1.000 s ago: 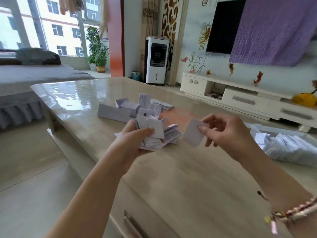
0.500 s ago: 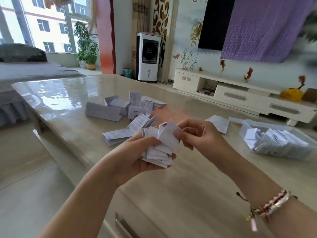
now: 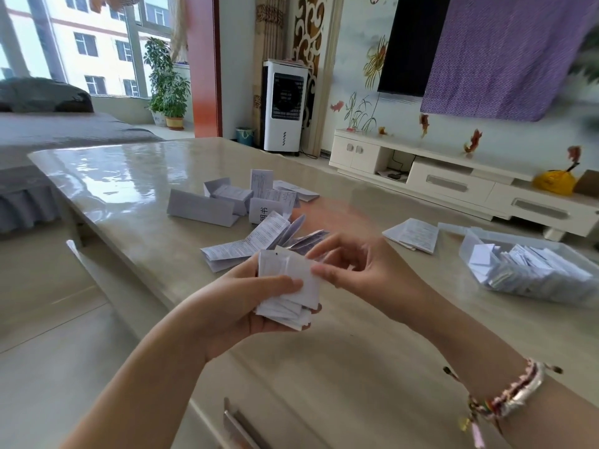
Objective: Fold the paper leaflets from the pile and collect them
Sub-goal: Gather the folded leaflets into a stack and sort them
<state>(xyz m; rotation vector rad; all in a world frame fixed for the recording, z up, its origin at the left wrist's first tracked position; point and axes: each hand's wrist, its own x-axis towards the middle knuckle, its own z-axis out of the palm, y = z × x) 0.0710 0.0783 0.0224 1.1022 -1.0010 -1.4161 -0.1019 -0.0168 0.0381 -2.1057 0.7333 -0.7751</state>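
My left hand [image 3: 246, 306] grips a stack of folded white leaflets [image 3: 288, 286], thumb pressed across the top one. My right hand [image 3: 359, 270] touches the right edge of that top leaflet with its fingertips. Behind the hands, a pile of loose and half-folded leaflets [image 3: 252, 209] lies on the beige table [image 3: 146, 202]. One flat leaflet [image 3: 413, 234] rests to the right of the pile. A clear plastic tray [image 3: 466, 244] at the far right holds several folded leaflets [image 3: 531, 270].
The table's near edge has a drawer handle [image 3: 236, 422] below my arms. A white TV cabinet [image 3: 453, 183] and an air cooler [image 3: 285, 105] stand beyond the table. A grey bed [image 3: 48, 134] is at the left.
My right hand brought a single folded leaflet from the right onto the stack in my left hand. The stack now sits lower and nearer to me, with the new leaflet on top.
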